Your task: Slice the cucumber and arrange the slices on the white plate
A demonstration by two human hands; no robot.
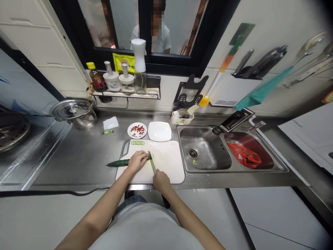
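My left hand [138, 161] is closed over a dark green cucumber [118, 163] lying across a white cutting board [171, 163]. The uncut end of the cucumber points left, past the board's edge. My right hand [161, 180] grips a kitchen knife [152, 164], its blade at the cut end of the cucumber, close to my left fingertips. A pale slice edge shows beside the blade. Several cucumber slices [137, 142] lie in an overlapping row at the board's upper left. Behind the board stand a plate of chopped red pieces [137, 130] and a white square plate [159, 131].
To the right is a double sink [205, 166] with a faucet [232, 121] and a red plastic bag [244, 156]. A lidded steel pot [75, 113] stands at the back left. Near it are a white tissue [110, 123] and a cucumber scrap [107, 132]. A condiment shelf [127, 94] hangs above the counter.
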